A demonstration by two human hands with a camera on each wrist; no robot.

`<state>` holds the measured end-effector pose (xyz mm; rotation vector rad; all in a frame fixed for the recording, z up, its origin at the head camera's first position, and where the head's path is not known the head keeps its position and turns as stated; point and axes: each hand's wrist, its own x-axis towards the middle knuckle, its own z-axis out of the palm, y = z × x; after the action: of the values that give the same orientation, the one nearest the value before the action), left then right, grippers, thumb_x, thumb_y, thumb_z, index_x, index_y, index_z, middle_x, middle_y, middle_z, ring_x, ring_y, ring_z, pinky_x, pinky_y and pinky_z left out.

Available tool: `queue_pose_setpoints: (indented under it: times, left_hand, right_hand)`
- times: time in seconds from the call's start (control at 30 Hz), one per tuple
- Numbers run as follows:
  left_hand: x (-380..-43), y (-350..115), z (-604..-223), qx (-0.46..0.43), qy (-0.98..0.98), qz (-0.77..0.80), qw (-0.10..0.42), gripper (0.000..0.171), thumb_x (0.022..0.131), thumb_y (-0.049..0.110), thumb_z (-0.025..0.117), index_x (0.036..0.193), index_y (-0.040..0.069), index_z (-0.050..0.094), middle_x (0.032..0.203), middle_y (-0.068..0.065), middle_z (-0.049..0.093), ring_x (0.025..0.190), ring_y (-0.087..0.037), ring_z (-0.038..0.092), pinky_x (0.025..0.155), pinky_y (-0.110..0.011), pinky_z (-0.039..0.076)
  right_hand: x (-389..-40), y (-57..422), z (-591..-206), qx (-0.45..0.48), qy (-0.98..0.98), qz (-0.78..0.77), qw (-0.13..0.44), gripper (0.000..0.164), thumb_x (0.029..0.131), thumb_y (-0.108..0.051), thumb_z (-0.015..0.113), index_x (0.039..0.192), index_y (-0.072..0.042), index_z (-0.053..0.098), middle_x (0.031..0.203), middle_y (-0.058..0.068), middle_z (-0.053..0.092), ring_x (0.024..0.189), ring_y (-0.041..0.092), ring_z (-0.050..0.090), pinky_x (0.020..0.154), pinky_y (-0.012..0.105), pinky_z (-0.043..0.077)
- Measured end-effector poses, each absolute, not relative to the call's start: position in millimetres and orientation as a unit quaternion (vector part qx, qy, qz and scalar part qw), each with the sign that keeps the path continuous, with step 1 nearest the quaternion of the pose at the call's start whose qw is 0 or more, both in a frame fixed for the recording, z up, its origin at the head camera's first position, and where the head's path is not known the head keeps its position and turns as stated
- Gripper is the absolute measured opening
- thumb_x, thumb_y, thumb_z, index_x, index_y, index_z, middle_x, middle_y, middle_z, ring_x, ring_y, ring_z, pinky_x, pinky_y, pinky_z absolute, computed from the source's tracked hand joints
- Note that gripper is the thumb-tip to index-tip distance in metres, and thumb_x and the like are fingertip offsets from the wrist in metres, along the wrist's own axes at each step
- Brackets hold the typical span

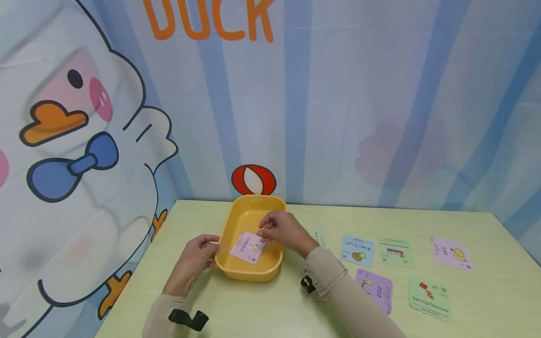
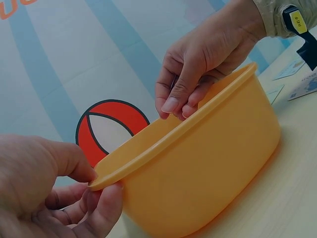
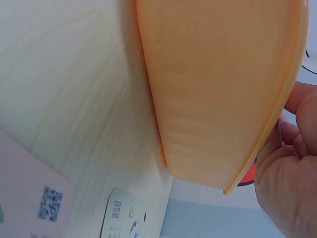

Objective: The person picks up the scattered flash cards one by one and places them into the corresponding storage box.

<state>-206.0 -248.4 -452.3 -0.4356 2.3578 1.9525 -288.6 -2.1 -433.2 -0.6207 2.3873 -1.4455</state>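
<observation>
A yellow plastic tub (image 1: 249, 274) stands at the table's back left. My left hand (image 1: 195, 257) grips its near left rim; in the left wrist view, the thumb (image 2: 79, 166) lies on top of the rim with fingers curled underneath. Over the tub's inside, my right hand (image 1: 284, 231) has thumb and fingertips together at the upper right corner of a pink "rabbit" card (image 1: 247, 248). That card lies slanted within the tub. From the left wrist view, the tub wall hides the card below the curled right fingers (image 2: 181, 89).
Right of the tub lie several picture cards: a blue kiwi fruit card (image 1: 357, 251), a green dragon boat card (image 1: 395, 252), a pink cat card (image 1: 451, 253), a purple zoo card (image 1: 374, 290) and a green Spring Festival card (image 1: 429, 297). The right forearm partly covers others. A printed curtain (image 1: 338, 117) hangs behind.
</observation>
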Motion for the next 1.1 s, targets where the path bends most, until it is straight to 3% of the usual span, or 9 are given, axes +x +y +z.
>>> queue_pose_setpoints:
  times: [1.1]
  left_hand:
    - [-205.8,-249.4,-455.1,-0.144,0.763,0.63,0.027,0.032,0.099,0.009,0.057,0.13,0.0,0.056,0.104,-0.014,0.061,0.083,-0.022,0.06,0.064,-0.027,0.054]
  right_hand:
    - [-291.6,-3.6,-439.6,-0.208,0.825,-0.505,0.142,0.01,0.092,-0.012,0.074,0.098,-0.008,0.068,0.083,0.006,0.068,0.084,0.03,0.074,0.083,0.042,0.06]
